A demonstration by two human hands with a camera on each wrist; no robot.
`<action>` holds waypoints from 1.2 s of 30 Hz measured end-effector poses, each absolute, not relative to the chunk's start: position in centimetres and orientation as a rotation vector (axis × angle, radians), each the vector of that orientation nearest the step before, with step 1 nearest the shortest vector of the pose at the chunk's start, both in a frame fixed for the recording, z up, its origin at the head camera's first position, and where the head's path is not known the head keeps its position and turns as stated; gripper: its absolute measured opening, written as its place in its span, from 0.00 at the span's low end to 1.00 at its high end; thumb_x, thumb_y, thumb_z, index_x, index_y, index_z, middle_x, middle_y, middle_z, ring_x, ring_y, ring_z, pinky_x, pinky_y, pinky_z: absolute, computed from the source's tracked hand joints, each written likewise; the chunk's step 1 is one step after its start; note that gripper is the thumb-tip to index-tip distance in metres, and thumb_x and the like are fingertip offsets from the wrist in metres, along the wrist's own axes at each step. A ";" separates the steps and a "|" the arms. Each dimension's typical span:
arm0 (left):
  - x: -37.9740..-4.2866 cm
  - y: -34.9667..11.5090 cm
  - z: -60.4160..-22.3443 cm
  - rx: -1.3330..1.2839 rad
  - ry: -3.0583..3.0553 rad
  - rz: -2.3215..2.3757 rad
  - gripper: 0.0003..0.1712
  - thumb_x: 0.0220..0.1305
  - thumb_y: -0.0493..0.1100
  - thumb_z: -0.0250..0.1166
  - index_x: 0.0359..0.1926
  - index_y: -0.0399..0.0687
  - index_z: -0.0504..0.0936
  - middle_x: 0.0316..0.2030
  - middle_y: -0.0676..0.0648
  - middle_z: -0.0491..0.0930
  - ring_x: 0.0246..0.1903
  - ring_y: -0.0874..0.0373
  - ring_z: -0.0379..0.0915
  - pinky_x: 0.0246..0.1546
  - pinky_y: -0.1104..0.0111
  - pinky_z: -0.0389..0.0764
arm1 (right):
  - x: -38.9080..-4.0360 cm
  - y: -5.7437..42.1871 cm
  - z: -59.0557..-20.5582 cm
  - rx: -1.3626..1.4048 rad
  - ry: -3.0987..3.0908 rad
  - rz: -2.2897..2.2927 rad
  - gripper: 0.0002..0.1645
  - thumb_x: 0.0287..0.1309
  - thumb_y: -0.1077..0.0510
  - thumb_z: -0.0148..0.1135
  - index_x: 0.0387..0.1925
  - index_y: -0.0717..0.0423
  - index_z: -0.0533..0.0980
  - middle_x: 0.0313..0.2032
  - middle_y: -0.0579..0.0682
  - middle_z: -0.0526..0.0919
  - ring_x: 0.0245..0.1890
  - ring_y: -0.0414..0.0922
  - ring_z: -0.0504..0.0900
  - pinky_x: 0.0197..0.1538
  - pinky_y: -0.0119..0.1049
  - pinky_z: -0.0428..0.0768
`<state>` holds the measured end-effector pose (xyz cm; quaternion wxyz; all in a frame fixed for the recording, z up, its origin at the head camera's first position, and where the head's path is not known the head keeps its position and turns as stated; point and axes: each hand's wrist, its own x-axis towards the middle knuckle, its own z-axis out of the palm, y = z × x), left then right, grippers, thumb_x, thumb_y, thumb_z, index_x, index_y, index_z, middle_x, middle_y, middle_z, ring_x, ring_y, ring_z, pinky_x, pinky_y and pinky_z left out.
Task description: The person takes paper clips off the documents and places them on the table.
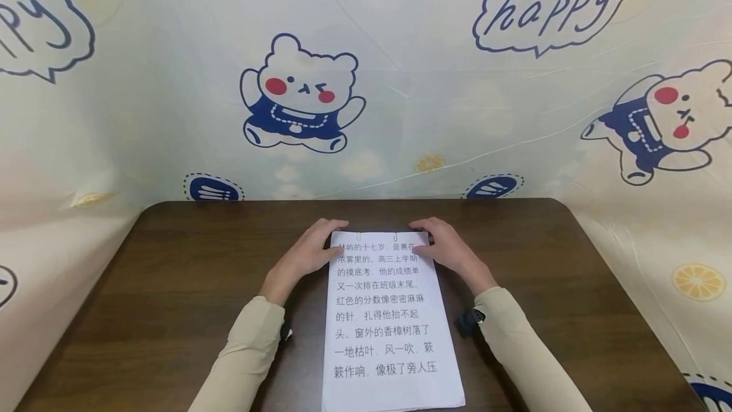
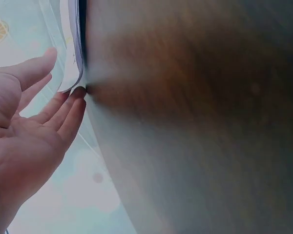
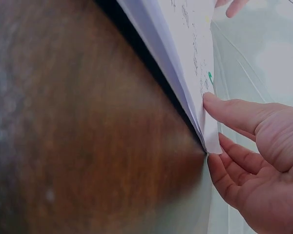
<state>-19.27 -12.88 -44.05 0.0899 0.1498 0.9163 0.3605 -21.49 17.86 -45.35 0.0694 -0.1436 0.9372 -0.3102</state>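
A stack of white paper sheets (image 1: 383, 310) printed with large Chinese characters lies on the brown table, its long side running away from me. Two paper clips sit on its far edge; the right one is a green paper clip (image 3: 211, 78), the left one looks yellowish. At the far left corner my left hand (image 1: 305, 253) touches the sheets with its fingertips (image 2: 78, 92), and its thumb stands off the page in the left wrist view. My right hand (image 1: 452, 250) holds the far right corner, thumb on the top sheet and fingers (image 3: 229, 165) at the edge below.
The wooden table (image 1: 171, 310) has rounded far corners. Behind it hangs a pale curtain (image 1: 400, 113) with bear, orange-slice and "happy" prints, close to the table's far edge. A dark wrist device (image 1: 470, 321) is strapped near the right sleeve.
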 end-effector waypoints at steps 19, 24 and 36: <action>-18.8 -12.2 -45.2 0.308 2.655 1.183 0.28 0.68 0.34 0.64 0.68 0.46 0.73 0.54 0.40 0.79 0.47 0.50 0.76 0.45 0.63 0.79 | -20.7 18.1 -46.8 -0.404 2.802 -0.985 0.34 0.59 0.58 0.71 0.66 0.48 0.72 0.61 0.53 0.77 0.60 0.53 0.76 0.67 0.52 0.75; -19.2 -12.4 -45.2 0.355 2.626 1.244 0.27 0.68 0.33 0.63 0.67 0.43 0.73 0.52 0.39 0.81 0.45 0.50 0.79 0.42 0.65 0.80 | -21.0 18.1 -46.7 -0.408 2.794 -0.999 0.34 0.60 0.58 0.71 0.67 0.47 0.71 0.62 0.52 0.76 0.60 0.52 0.76 0.67 0.51 0.76; -19.5 -12.6 -44.4 0.340 2.636 1.347 0.26 0.67 0.31 0.64 0.64 0.45 0.75 0.53 0.38 0.81 0.42 0.49 0.79 0.38 0.68 0.80 | -22.1 18.2 -45.9 -0.447 2.777 -1.072 0.33 0.59 0.59 0.71 0.65 0.47 0.73 0.61 0.52 0.75 0.58 0.51 0.75 0.65 0.50 0.76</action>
